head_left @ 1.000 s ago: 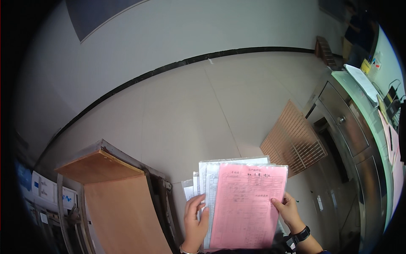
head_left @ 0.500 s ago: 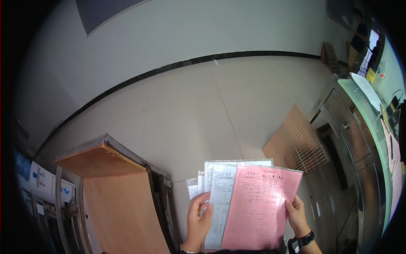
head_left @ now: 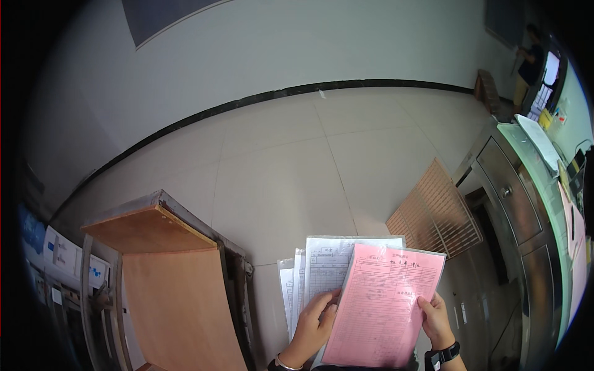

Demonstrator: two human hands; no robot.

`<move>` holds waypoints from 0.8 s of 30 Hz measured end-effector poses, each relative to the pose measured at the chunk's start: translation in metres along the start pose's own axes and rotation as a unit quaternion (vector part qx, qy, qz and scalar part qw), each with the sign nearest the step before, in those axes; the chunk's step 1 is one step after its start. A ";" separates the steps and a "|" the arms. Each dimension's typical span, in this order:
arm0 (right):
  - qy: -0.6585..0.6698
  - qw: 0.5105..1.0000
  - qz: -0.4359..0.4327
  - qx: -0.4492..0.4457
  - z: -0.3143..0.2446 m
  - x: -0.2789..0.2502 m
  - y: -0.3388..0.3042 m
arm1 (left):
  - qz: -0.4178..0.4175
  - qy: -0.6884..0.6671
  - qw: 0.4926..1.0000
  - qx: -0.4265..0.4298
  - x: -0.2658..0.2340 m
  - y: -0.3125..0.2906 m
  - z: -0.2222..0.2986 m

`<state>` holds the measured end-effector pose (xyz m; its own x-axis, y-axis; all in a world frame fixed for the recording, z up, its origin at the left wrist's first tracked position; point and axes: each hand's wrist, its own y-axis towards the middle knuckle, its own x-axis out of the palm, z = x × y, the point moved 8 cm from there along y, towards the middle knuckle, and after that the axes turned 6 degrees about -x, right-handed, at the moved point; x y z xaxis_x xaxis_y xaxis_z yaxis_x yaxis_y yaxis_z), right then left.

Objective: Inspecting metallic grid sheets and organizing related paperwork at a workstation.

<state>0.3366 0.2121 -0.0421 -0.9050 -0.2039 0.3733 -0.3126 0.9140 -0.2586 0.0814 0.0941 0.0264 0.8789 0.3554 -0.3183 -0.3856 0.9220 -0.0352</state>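
Note:
A pink printed form [head_left: 385, 306] in a clear plastic sleeve lies at the front of a fanned bundle of papers in front of me. Handwriting shows near its top. Behind it, white printed forms [head_left: 325, 269], several of them, stick out to the left. My right hand [head_left: 437, 321] grips the pink form's right edge, thumb on its face. My left hand [head_left: 317, 324] is closed at the pink form's left edge, its fingers lying across the white forms. Part of its grip is hidden behind the sheets.
On the left stands a wooden-faced cabinet or chair-like piece [head_left: 176, 297], beside a white box [head_left: 71, 256]. A wire rack [head_left: 436, 210] leans by a metal desk [head_left: 513, 191] with papers on its top. A person [head_left: 529, 65] stands far right.
My left hand has moved right, from the white forms' left side to the pink form's left edge. The white forms fan out more, and the pink form tilts slightly.

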 end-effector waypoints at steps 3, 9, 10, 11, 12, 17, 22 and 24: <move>0.046 0.999 0.011 0.024 0.008 -0.009 -0.002 | -0.019 -0.168 0.980 -0.107 0.007 -0.009 -0.025; 0.085 0.996 -0.007 -0.016 0.013 -0.027 -0.004 | -0.335 -0.116 0.921 -0.161 0.031 -0.029 -0.012; 0.085 0.996 -0.008 -0.015 0.012 -0.027 -0.004 | -0.334 -0.117 0.921 -0.161 0.031 -0.031 -0.018; 0.059 0.998 -0.027 -0.004 0.010 -0.021 -0.004 | -0.338 -0.147 0.917 -0.154 0.033 -0.034 -0.023; 0.034 0.998 -0.048 0.006 0.007 -0.014 -0.004 | -0.340 -0.177 0.912 -0.147 0.034 -0.036 -0.022; 0.037 0.976 -0.188 -0.106 -0.009 0.005 -0.008 | -0.254 -0.353 0.900 -0.040 0.011 -0.006 0.004; 0.121 0.973 -0.185 -0.061 -0.005 0.010 -0.005 | 0.147 -0.199 0.966 -0.075 -0.045 0.018 -0.027; 0.111 0.976 -0.177 -0.060 -0.011 0.018 -0.006 | 0.146 -0.132 0.977 -0.084 -0.042 0.017 -0.026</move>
<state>0.3256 0.2069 -0.0241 -0.6573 -0.4460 0.6074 -0.5465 0.8372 0.0233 0.0311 0.0909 0.0148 0.7576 0.6474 -0.0831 -0.6520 0.7449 -0.1417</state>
